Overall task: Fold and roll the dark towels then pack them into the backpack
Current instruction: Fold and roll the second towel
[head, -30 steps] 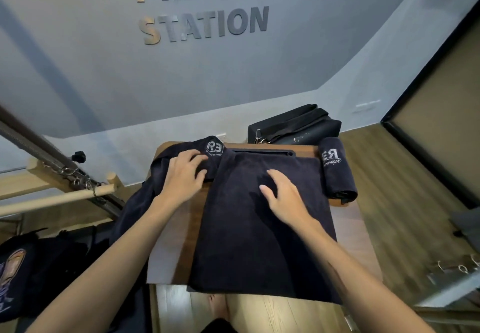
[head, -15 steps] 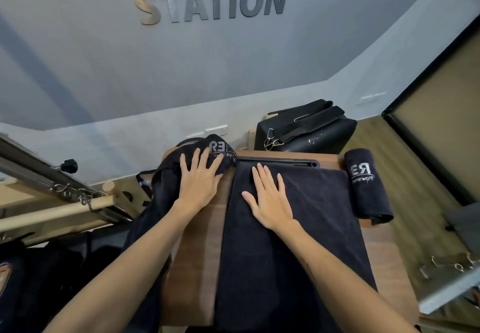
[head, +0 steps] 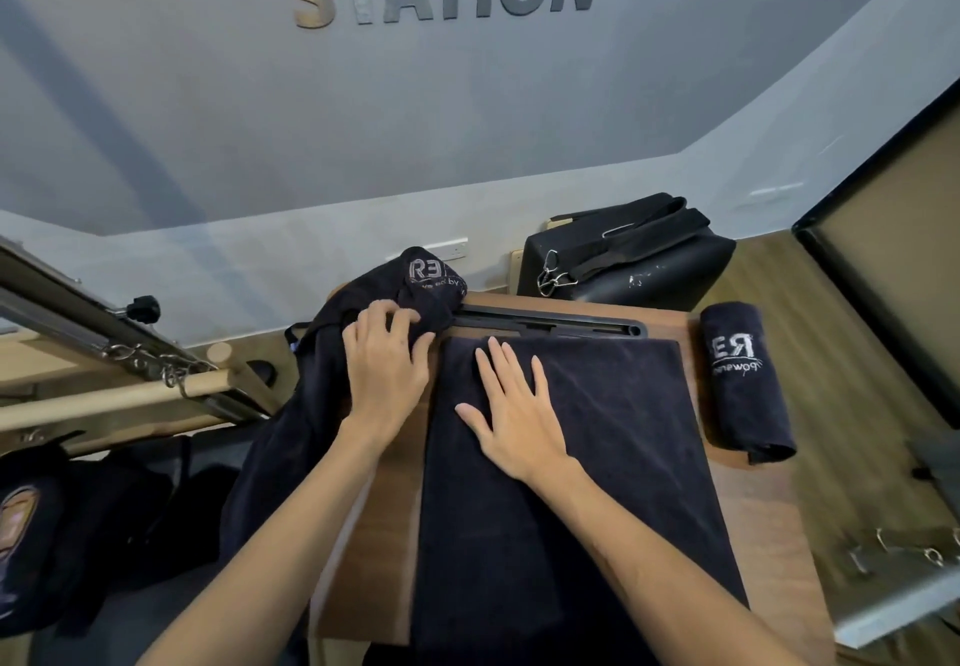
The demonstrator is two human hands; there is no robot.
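Towels (head: pixel 561 457) on wooden box (head: pixel 753 509) — rolled towel (head: pixel 745 379), black bag (head: pixel 628 254) beside.

"STATION" on wall (head: pixel 208 93)

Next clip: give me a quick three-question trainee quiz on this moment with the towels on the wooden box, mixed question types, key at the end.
1. True or false: the right hand lies flat, fingers straight, on the folded towel.
2. Multiple choice: where is the rolled towel? A) under the left hand B) at the right edge of the wooden box, apart from both hands C) inside the black bag
3. Fill in: the left hand has its fingers curled into the ______ towel that hangs over the box's left side.

Key: 1 true; 2 B; 3 bunched
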